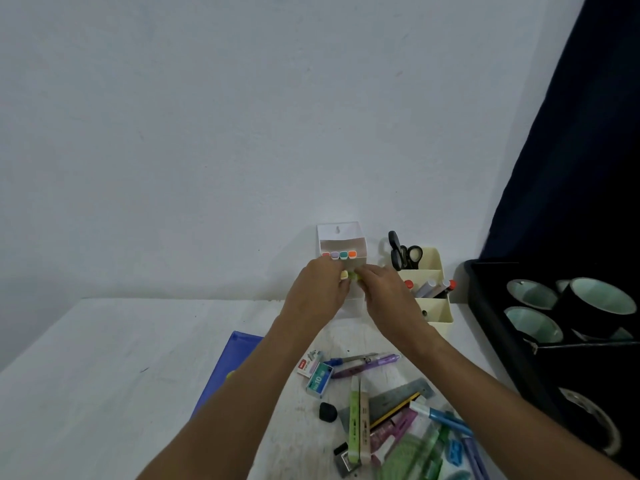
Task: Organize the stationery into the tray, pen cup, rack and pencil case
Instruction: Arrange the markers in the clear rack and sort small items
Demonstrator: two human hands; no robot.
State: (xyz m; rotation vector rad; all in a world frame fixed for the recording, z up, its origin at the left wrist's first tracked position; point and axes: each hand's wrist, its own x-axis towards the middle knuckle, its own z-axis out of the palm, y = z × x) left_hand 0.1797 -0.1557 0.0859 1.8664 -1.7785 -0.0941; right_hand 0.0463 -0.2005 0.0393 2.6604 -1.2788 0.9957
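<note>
Both hands meet at the front of a small white tiered rack (341,237) that stands against the far wall on the white table (104,358). The left hand (320,289) has its fingers curled inward, and a pale yellow highlighter cap (344,275) shows at its fingertips; whether the fingers pinch it or only rest against it cannot be told. The right hand (384,292) has its fingers drawn together toward a light green highlighter cap (354,277), just beside the yellow one; its grip is hidden by the knuckles. In the rack's upper tier sit four highlighters (338,255) with red, purple, teal and orange caps in a row.

Right of the rack stands a cream plastic pen cup with stepped compartments (436,310); black-handled scissors (403,252) stand in its far compartment and markers (434,288) in the middle one. At the far right, a black tray (485,306) holds rolls of black tape (595,303). On the near table lie a blue pencil case (232,362) to the left and a loose pile of stationery: a teal box of staples (319,380), a purple pen (367,365), a green highlighter (354,424), a grey metal ruler (401,398) and a black eraser (327,412).
</note>
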